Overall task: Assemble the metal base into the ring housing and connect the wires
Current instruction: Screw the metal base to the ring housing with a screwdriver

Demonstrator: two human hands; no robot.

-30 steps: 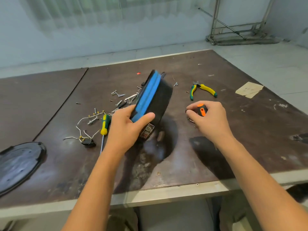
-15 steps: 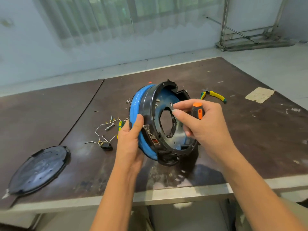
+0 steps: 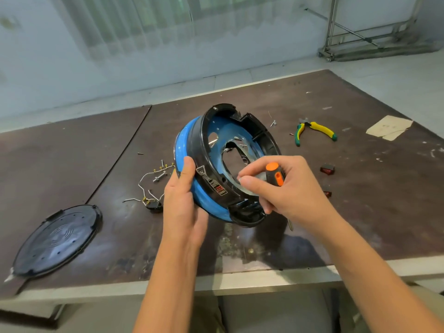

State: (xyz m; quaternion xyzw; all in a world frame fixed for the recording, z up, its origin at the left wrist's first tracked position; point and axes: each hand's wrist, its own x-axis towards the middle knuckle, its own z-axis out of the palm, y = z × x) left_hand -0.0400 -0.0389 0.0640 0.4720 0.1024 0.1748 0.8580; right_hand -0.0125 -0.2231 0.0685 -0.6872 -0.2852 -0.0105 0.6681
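View from the head camera. The left hand [image 3: 182, 205] grips the blue-and-black round plastic ring housing [image 3: 192, 145] at its near left edge. The thumb lies along the black rim beside a printed label, and the fingers are hidden behind the blue band. The ring housing is held off the dark brown worn table [image 3: 360, 212], tilted so that its open side faces right and towards the viewer. Its blue inner floor shows, with a large irregular central opening.

The right hand [image 3: 288, 191] is closed round the orange-and-black handle of a screwdriver [image 3: 275, 174], whose thin shaft emerges below the hand. The forefinger and thumb tips meet at the near right inner edge of the ring housing. Blur hides whether they pinch anything.

The thin white wires [image 3: 146, 186], with yellow crimps and a small black switch block, lie on the table just left of the left hand. Loose silver screws [image 3: 159, 176] lie among them.

A black round perforated cover plate [image 3: 57, 239] lies flat at the near left edge of the table. Yellow-and-green pliers [image 3: 314, 131] lie far right of the ring housing, and beyond them is a beige scrap of paper [image 3: 389, 127]. Two small red rocker switches [image 3: 328, 169] lie just right of the right hand.
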